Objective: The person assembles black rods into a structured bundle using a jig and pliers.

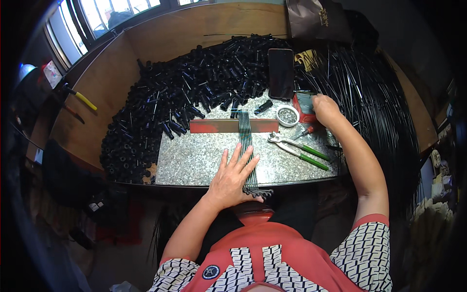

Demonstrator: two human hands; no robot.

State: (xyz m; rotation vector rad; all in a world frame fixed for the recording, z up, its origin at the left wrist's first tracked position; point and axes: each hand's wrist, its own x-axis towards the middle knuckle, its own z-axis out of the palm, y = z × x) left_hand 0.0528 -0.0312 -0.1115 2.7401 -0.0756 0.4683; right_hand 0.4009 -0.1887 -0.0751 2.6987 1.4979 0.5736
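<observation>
My left hand (230,177) lies with fingers spread over a row of thin dark metal rods (245,134) placed side by side. The rods cross a flat red-and-brown bar (214,126), and their looped lower ends stick out past the table's front edge by my thumb. At the right, my right hand (327,111) has its fingers curled together at the edge of a small red box (305,117) with a greyish inside. What those fingertips hold, if anything, is hidden. A round white dish (287,116) of small metal bits stands just left of the box.
Green-handled pincers (301,151) and a red-handled tool (307,131) lie on the speckled board (194,165). A heap of black tubular parts (194,78) fills the back and left. Behind the dish rests a phone (280,73). Long black rods (365,87) are piled at right.
</observation>
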